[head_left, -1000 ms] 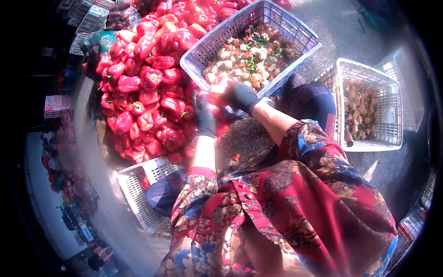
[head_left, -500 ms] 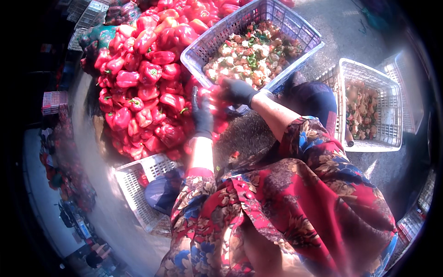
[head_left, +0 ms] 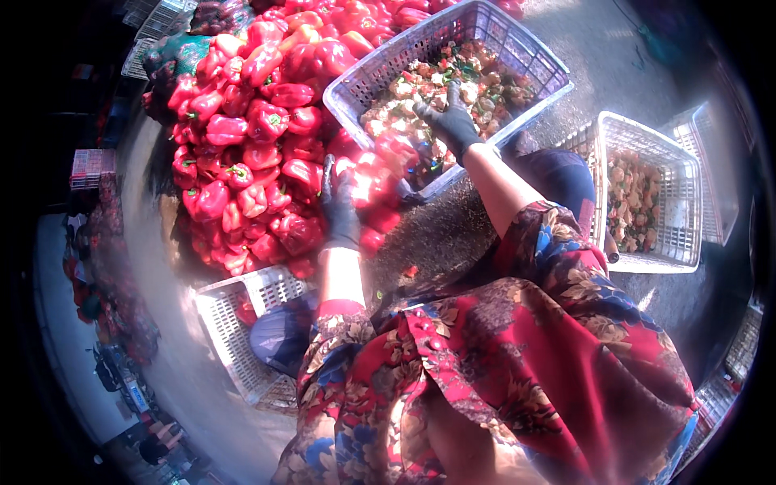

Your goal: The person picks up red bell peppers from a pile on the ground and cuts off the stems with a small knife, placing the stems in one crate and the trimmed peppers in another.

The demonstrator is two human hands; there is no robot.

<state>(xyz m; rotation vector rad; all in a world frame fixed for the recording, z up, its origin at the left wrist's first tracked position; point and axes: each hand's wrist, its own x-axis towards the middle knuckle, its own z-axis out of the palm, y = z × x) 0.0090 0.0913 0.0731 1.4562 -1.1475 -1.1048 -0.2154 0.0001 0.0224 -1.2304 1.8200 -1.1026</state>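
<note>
Rough grey ground (head_left: 436, 230), sunlit in patches, runs beneath a large heap of red peppers (head_left: 267, 121) and several plastic crates. The work looks well under way but far from finished: pale, lumpy pieces flecked with green (head_left: 404, 89) spread across the bottom of the purple crate (head_left: 525, 48), and similar pieces lie in the white crate (head_left: 675, 186) at the right, while the heap beside them remains large and its peppers mostly look whole. The person's hands are apart. The right hand (head_left: 453, 121), in a dark glove, is over the purple crate's contents, its thumb and fingers spread. The gloved left hand (head_left: 341, 214) is against a red pepper (head_left: 368, 182) between the heap and the crate's near corner; glare hides whether it grips it. That pepper looks glossy, bright and blurred, its outline washed out.
</note>
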